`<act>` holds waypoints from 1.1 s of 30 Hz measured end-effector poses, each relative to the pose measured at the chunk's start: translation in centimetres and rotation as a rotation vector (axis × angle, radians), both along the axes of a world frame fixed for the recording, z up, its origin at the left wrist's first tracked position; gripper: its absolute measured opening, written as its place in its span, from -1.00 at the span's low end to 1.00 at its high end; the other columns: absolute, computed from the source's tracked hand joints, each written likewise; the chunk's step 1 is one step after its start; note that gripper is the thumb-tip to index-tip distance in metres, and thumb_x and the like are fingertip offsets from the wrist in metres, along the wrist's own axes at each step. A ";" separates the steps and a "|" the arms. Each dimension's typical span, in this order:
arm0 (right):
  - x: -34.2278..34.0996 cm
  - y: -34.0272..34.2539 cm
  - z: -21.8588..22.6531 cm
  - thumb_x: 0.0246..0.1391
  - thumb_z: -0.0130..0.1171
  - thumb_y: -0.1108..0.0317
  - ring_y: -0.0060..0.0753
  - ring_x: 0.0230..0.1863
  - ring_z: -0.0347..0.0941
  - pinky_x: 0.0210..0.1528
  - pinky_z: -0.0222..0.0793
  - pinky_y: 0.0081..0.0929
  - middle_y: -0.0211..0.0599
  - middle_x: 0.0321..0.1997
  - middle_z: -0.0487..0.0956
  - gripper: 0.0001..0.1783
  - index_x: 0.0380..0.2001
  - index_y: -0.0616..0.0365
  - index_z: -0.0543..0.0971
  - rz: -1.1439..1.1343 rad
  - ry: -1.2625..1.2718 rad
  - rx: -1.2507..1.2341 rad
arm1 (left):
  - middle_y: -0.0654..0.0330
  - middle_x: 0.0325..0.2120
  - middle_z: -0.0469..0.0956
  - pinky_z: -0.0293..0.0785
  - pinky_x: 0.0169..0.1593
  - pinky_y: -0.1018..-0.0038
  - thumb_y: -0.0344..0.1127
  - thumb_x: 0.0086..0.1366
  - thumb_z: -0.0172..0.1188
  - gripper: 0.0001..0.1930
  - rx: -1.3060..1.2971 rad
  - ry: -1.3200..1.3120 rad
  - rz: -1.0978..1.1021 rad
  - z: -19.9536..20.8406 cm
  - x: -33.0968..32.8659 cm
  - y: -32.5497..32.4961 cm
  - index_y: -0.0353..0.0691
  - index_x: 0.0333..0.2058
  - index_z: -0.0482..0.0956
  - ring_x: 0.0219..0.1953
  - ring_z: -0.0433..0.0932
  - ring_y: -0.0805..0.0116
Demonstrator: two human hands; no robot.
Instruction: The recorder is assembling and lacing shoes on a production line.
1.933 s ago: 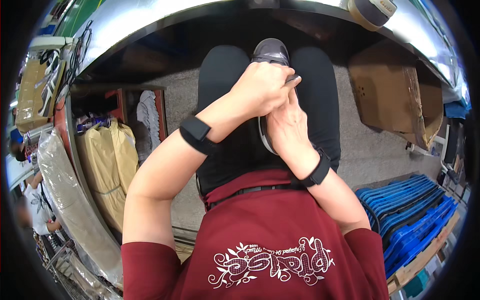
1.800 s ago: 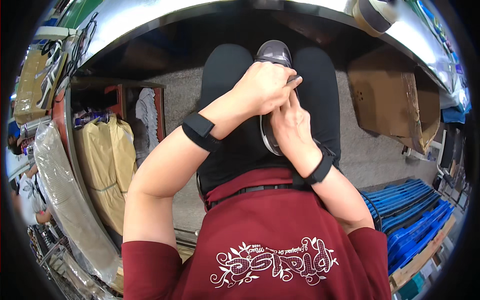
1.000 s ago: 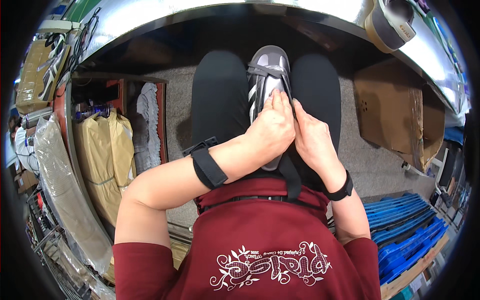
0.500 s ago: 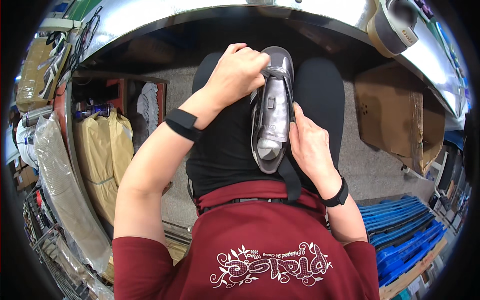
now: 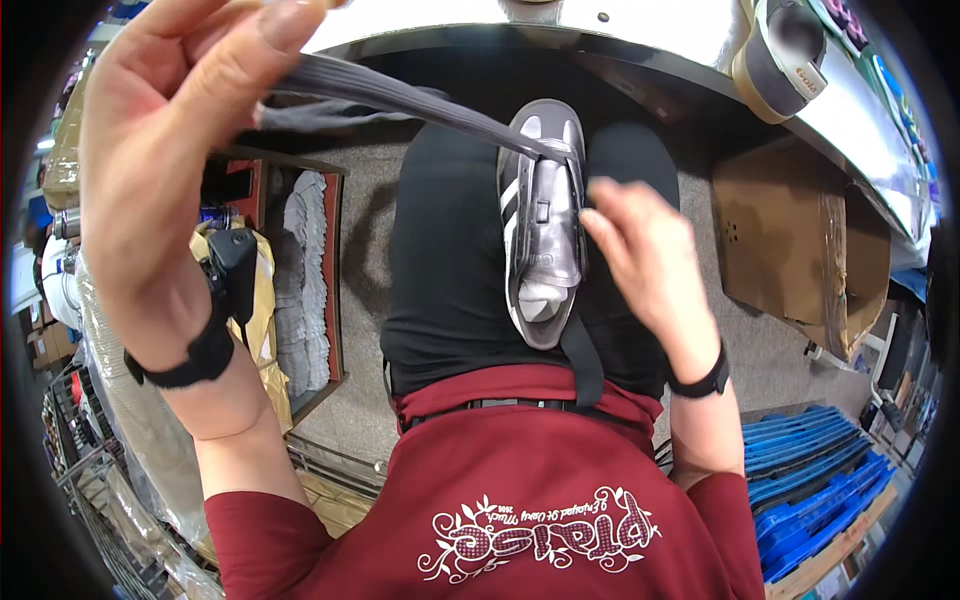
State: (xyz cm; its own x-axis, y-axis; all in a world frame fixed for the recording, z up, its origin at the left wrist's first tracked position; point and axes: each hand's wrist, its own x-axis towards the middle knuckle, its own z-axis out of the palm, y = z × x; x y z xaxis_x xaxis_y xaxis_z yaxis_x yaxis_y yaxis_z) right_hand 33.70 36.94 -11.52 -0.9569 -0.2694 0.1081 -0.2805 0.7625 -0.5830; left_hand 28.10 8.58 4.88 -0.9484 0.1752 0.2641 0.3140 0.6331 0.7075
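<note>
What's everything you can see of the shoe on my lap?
The shoe is dark grey and silver, with white stripes on its left side and a shiny, metallic tongue bearing a small loop. Something pale sits in the heel opening. It lies top up between the thighs, toe pointing away from the body. Its grey lace stretches to the gripping left hand; the right hand is beside the shoe, contact unclear.

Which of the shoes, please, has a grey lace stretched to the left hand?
The silver-tongued shoe on the lap: its grey lace runs to the left hand, whereas the shoe near the bench's right end lies untouched.
</note>
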 end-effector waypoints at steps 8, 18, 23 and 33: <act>-6.6 -3.3 -2.1 0.08 0.15 0.28 -0.30 -0.55 0.42 -0.39 0.39 -0.39 -0.20 -0.51 0.58 -0.81 -0.33 0.16 0.60 0.276 -0.219 -0.577 | 0.30 -0.43 0.54 0.34 -0.31 0.69 -0.22 0.26 0.22 -0.72 -0.180 0.526 -0.149 -2.2 -0.1 5.7 -0.27 -0.14 0.54 -0.45 0.44 0.61; -6.0 3.1 7.8 0.25 0.06 0.19 -0.67 -0.48 0.23 -0.42 0.19 -0.67 -0.40 -0.41 0.48 -0.63 -0.06 0.28 0.46 0.212 -0.106 -1.665 | -0.12 -0.08 0.45 0.32 0.06 0.17 -0.23 0.01 0.32 -0.43 -0.062 -0.026 -0.353 -19.2 2.3 14.6 -0.40 -0.02 0.38 0.01 0.40 -0.07; -3.9 10.3 5.1 0.15 0.18 0.33 -0.58 -0.33 0.30 -0.31 0.21 -0.68 -0.28 -0.14 0.51 -0.45 0.15 0.32 0.29 0.113 0.070 -1.514 | 0.02 0.05 0.40 0.43 -0.01 0.25 -0.28 0.03 0.28 -0.43 0.043 -0.143 -0.487 -17.2 2.1 13.2 -0.19 0.06 0.37 -0.12 0.51 0.13; -2.1 12.8 11.6 -0.06 0.09 0.74 -0.48 -0.03 0.26 -0.08 0.40 -0.65 -0.11 -0.01 0.21 -0.20 0.26 0.42 0.00 0.343 0.074 -1.651 | 0.10 -0.08 0.51 0.37 -0.09 0.27 -0.41 0.01 0.23 -0.46 0.108 0.153 -0.367 -18.1 4.0 15.3 -0.10 0.05 0.43 -0.14 0.53 0.16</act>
